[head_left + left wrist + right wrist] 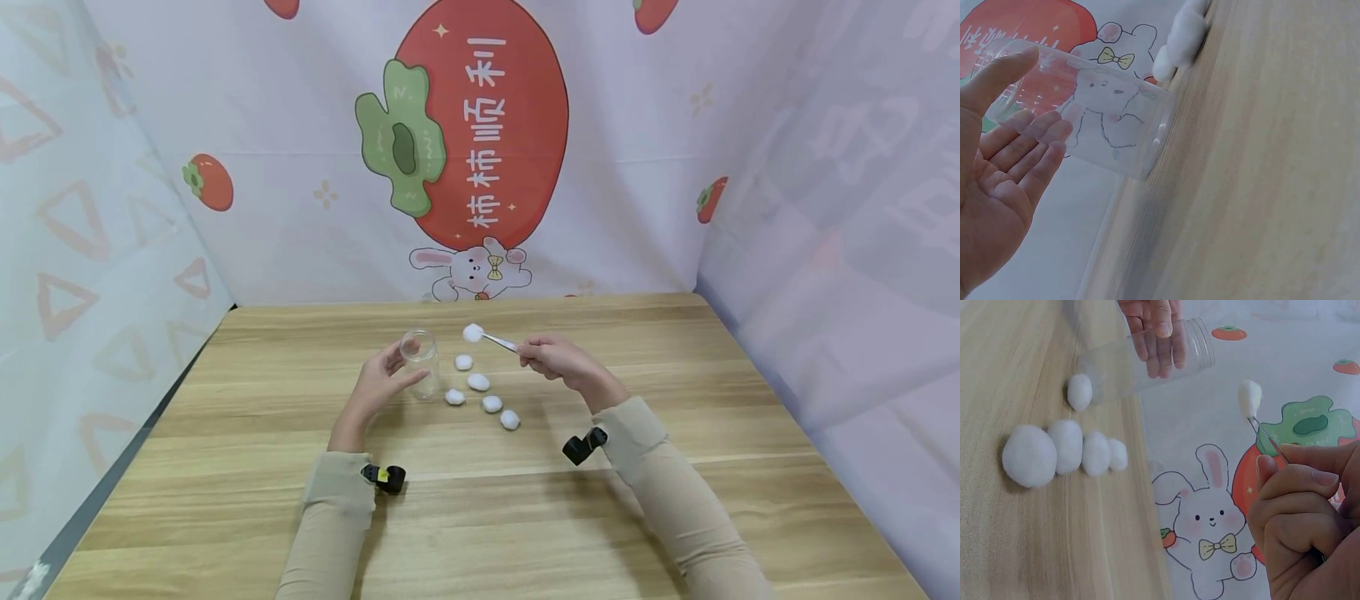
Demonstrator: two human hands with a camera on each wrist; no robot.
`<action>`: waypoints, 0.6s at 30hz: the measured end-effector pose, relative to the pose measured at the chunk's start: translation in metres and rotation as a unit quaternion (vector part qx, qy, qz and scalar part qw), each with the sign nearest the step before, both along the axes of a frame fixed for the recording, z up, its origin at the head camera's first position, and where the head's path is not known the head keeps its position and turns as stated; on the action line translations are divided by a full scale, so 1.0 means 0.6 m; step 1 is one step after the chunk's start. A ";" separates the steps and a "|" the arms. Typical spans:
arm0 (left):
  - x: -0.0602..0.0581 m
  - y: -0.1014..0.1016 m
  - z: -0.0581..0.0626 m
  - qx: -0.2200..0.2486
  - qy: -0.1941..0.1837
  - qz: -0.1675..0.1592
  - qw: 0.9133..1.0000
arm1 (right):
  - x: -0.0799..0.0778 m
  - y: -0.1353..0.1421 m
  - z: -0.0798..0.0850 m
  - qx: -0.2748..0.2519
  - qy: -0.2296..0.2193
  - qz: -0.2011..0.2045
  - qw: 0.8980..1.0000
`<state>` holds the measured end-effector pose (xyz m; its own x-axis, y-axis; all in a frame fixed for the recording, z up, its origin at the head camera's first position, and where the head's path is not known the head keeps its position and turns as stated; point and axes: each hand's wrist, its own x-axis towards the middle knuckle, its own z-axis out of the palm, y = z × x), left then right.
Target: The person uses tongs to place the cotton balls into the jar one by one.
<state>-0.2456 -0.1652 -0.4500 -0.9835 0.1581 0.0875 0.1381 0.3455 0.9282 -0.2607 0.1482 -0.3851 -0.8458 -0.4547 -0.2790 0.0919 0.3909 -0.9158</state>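
Note:
My left hand [377, 385] holds a clear, open-mouthed jar [426, 382], thumb on one side and fingers on the other. The jar stands upright on the table, and in the left wrist view its clear wall [1116, 119] shows nothing inside. Between thumb and fingers, my right hand [558, 360] pinches metal tweezers [499, 342]. A white cotton ball [1249, 399] is caught in their tips, raised above the table to the right of the jar mouth. Several more cotton balls [478, 382] lie loose on the wood between the hands, one close beside the jar's base.
The wooden table [465, 525] reaches back to a printed cloth [300, 242] hung behind it, with more cloth along both sides. Black wrist cameras [390, 479] sit on both sleeves, low over the tabletop.

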 end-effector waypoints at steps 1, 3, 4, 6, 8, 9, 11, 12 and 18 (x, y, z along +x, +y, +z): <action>0.000 0.000 0.000 0.000 0.001 0.000 1.000 | 0.000 -0.001 0.001 0.000 0.001 0.001 1.000; -0.001 -0.001 0.000 0.001 0.002 0.000 1.000 | 0.000 -0.004 0.003 -0.002 0.001 0.003 1.000; -0.001 -0.001 0.000 0.002 0.002 -0.001 1.000 | 0.001 -0.006 0.005 -0.002 0.001 0.003 1.000; 0.000 0.000 0.000 0.004 0.000 -0.001 1.000 | 0.001 -0.009 0.007 -0.004 -0.001 0.005 1.000; 0.002 0.001 0.002 0.004 -0.002 -0.001 1.000 | 0.001 -0.012 0.009 -0.004 -0.001 0.005 1.000; 0.004 0.003 0.005 0.005 -0.004 -0.002 1.000 | 0.001 -0.014 0.009 -0.004 -0.002 0.004 1.000; 0.010 0.006 0.014 0.006 -0.008 -0.002 1.000 | 0.001 -0.018 0.011 -0.004 -0.003 0.004 1.000; 0.013 0.008 0.020 0.006 -0.010 -0.002 1.000 | 0.002 -0.020 0.012 -0.003 -0.004 0.003 1.000; 0.027 0.015 0.049 -0.002 -0.015 -0.003 1.000 | 0.001 -0.033 0.015 -0.004 0.000 0.009 1.000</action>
